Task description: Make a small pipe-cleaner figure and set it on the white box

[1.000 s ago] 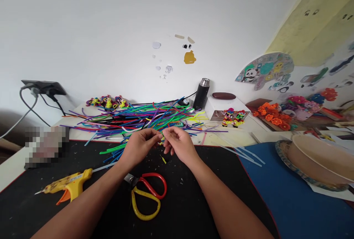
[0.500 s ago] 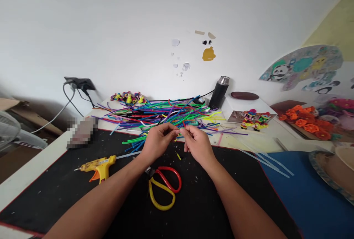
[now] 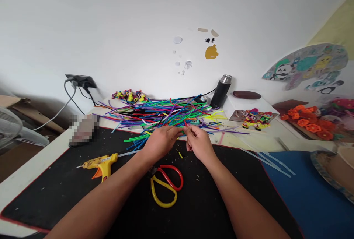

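Over the far part of the black mat [image 3: 199,194], my left hand [image 3: 162,141] and my right hand [image 3: 199,143] meet fingertip to fingertip. Both are closed in a pinch. Whatever lies between the fingers is tiny and mostly hidden; hints of green and red show at the tips. Just behind the hands spreads a pile of coloured pipe cleaners [image 3: 177,112]. A small yellow-green scrap [image 3: 180,155] lies on the mat below them. Scissors [image 3: 166,193] with one red and one yellow handle rest nearer to me, their blades partly covered by my left forearm.
A yellow glue gun [image 3: 103,165] lies left on the mat. Clear glue sticks [image 3: 273,163] are at right. Behind stand a black thermos [image 3: 221,91], a white box [image 3: 246,104] and small pipe-cleaner figures [image 3: 253,118]. A fan [image 3: 11,126] is at far left, a straw hat [image 3: 332,172] at right.
My left hand has turned so that its back faces up more, its fingers now reaching over to the right fingertips. The whole view has shifted slightly.
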The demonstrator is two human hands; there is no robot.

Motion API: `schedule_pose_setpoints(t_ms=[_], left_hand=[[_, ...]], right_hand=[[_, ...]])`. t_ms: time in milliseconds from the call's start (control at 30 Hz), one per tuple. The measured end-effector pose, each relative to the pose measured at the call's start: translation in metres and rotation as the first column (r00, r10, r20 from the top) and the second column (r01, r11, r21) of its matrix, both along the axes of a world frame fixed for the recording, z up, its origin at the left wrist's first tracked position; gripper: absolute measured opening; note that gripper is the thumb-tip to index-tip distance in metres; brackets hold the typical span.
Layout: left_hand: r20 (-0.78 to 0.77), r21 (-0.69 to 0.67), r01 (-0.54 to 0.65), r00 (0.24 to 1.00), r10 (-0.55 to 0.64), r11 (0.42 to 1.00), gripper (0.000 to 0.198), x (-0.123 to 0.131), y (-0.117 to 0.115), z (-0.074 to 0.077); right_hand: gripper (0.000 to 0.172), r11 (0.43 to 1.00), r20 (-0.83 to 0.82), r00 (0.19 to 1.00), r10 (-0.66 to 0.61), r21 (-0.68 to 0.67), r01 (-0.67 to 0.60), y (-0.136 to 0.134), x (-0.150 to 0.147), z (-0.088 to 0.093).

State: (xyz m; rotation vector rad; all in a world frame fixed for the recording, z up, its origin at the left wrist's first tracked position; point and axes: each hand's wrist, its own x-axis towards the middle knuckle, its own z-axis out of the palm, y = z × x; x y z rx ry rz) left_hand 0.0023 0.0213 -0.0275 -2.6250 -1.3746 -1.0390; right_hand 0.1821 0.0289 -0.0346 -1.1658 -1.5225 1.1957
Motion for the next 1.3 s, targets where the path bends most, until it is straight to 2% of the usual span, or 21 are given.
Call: schedule_pose_setpoints(t_ms=[100,267,333,433,567,633,800,933,1100,1300], left_hand=[[0.007,-0.025,-0.008,1.000,0.008,1.000,0.020,0.000,0.002,-0.001],[0.185,-0.181,-0.033,0.980,0.067,0.983,0.021,0.002,-0.001,0.006],[0.275,-0.308,-0.014,0.956,0.103,0.951,0.022,0.002,-0.003,0.010],[0.409,-0.474,0.087,0.903,0.131,0.876,0.025,0.004,-0.005,0.014],[0.507,-0.556,0.188,0.849,0.152,0.810,0.028,0.008,-0.006,0.013],[0.494,-0.550,0.178,0.857,0.147,0.816,0.029,0.009,-0.007,0.012],[0.307,-0.391,0.025,0.946,0.105,0.920,0.027,0.012,-0.006,0.007],[0.258,-0.373,-0.004,0.960,0.108,0.928,0.028,0.012,-0.004,0.005],[0.174,-0.276,-0.076,0.976,0.128,0.958,0.024,0.005,-0.002,0.009],[0.111,-0.208,-0.038,0.992,0.062,0.977,0.028,0.002,-0.002,0.011]], right_hand=[[0.040,1.000,-0.015,1.000,0.019,0.003,-0.019,0.000,0.000,-0.002],[0.036,0.996,0.017,0.997,0.070,0.057,-0.071,-0.003,0.000,0.000],[0.035,0.992,0.065,0.995,0.071,0.100,-0.077,-0.003,0.000,0.001],[0.036,0.986,0.144,0.989,0.039,0.158,-0.062,-0.004,0.001,0.002],[0.040,0.980,0.209,0.978,-0.026,0.198,-0.016,-0.005,0.001,0.002],[0.041,0.980,0.217,0.975,-0.042,0.199,-0.002,-0.005,0.000,0.001],[0.042,0.991,0.143,0.989,-0.045,0.132,0.026,-0.002,-0.002,-0.004],[0.041,0.997,0.031,0.999,-0.038,0.075,0.036,0.001,-0.002,-0.005],[0.044,0.998,-0.015,0.999,-0.031,0.062,0.032,0.001,-0.002,-0.002],[0.048,0.998,-0.019,1.000,-0.023,0.054,0.024,-0.001,-0.003,-0.001]])
